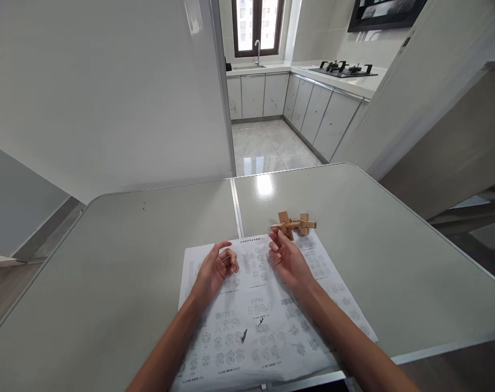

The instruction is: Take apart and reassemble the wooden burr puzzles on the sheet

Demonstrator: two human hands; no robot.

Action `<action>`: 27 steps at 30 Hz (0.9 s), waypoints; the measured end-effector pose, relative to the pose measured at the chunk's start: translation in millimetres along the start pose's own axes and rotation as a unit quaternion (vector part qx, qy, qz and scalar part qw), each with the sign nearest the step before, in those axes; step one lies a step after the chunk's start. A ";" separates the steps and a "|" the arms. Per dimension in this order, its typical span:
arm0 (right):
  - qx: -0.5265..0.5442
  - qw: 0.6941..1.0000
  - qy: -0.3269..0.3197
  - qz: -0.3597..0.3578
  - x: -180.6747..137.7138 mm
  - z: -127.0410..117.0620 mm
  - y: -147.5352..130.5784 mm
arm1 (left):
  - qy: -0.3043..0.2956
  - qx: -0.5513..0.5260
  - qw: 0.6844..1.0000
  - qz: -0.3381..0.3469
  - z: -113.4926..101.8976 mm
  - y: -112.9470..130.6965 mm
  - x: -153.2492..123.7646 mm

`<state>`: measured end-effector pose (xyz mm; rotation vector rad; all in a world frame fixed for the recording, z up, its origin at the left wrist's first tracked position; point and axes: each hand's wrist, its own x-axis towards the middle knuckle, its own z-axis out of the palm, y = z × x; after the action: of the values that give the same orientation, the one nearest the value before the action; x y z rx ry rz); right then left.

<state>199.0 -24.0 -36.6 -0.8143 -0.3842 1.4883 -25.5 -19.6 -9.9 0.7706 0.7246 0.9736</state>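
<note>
This is a home. A grey table (128, 256) stands in the near room, and a kitchen opens beyond it: white cupboards (253, 95) under a pale counter (355, 83), a tap (257, 51) below the far window (257, 24), a gas hob (345, 69) on the right, probably an extractor hood (384, 13) above.

Grey table (128, 261) | printed sheet (251, 321) at 6 o'clock | left hand (217, 267) loosely curled over the sheet | right hand (286, 258) spread, fingertips just beside wooden puzzle (294, 223) at its 1 o'clock
</note>
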 end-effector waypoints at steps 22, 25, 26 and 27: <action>0.011 0.998 -0.062 0.015 -12.0 11.7 -12.1 | 0.008 0.010 1.000 0.000 -1.3 -1.2 2.6; -0.016 0.998 -0.030 -0.051 -11.3 6.7 -22.8 | 0.009 0.011 1.000 -0.002 -2.3 -0.9 2.1; -0.031 0.996 -0.005 -0.083 -10.3 4.0 -26.7 | 0.009 0.012 1.000 -0.003 -2.5 -0.6 1.7; -0.050 0.991 0.027 -0.119 -8.9 0.9 -30.5 | 0.009 0.014 1.000 -0.004 -2.7 -0.4 1.3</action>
<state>219.6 -29.0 -13.0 -0.8544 -0.5003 1.2317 -27.0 -17.9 -11.8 0.7829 0.7570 0.9653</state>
